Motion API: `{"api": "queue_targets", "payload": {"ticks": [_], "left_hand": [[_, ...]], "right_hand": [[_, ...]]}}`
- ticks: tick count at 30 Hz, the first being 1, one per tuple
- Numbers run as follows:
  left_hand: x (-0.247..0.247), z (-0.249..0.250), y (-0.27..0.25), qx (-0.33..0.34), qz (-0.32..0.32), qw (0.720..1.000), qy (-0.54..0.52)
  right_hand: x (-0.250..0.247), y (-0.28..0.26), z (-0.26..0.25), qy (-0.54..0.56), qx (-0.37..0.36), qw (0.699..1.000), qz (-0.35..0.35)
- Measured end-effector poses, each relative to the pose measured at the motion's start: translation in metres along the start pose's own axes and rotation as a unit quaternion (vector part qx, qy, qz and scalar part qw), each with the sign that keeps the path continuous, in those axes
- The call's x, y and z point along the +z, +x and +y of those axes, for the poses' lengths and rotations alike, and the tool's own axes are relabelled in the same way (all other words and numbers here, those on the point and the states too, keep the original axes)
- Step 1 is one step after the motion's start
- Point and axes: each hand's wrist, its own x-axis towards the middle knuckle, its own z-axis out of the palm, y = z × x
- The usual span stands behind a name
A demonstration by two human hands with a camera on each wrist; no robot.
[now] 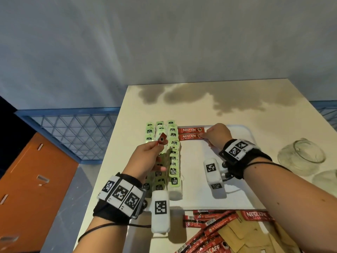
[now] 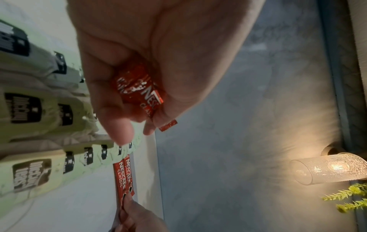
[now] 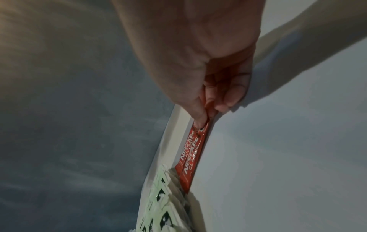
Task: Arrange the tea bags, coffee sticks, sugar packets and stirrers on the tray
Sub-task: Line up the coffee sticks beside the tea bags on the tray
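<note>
Bare forearms — black wrist straps point(image 1: 118, 212) bearing white fiducial-tag blocks point(image 1: 237, 149), thin black cables trailing.

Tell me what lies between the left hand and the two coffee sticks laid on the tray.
In the head view, columns of green tea bags separate the left hand, holding a coffee stick, from the two laid sticks.

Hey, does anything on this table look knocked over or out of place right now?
Yes. A clear glass jar lies tipped on its side on the table, right of the tray. Loose coffee sticks are also heaped in a jumble at the near edge, not yet arranged.
</note>
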Motion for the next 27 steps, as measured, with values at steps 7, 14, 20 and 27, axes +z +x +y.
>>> {"api": "queue_targets", "payload": {"ticks": [7,14,20,27], "left_hand": [[0.001,-0.006,-0.002,-0.004,0.000,1.000,-0.004],[0.012,-0.011,-0.014,-0.002,-0.002,1.000,-0.003],[0.032,-0.003,-0.031,-0.001,-0.018,1.000,0.023],[0.022,0.000,-0.051,-0.011,-0.019,0.989,-0.148]], "right_hand": [[-0.004,-0.006,-0.003,0.032,0.014,0.999,-0.007],[-0.028,-0.084,-0.019,0.165,-0.035,0.977,-0.130],[-0.025,-0.142,-0.020,0.124,-0.120,0.957,-0.234],[-0.035,-0.149,-0.007,0.213,-0.101,0.956,-0.173]]}}
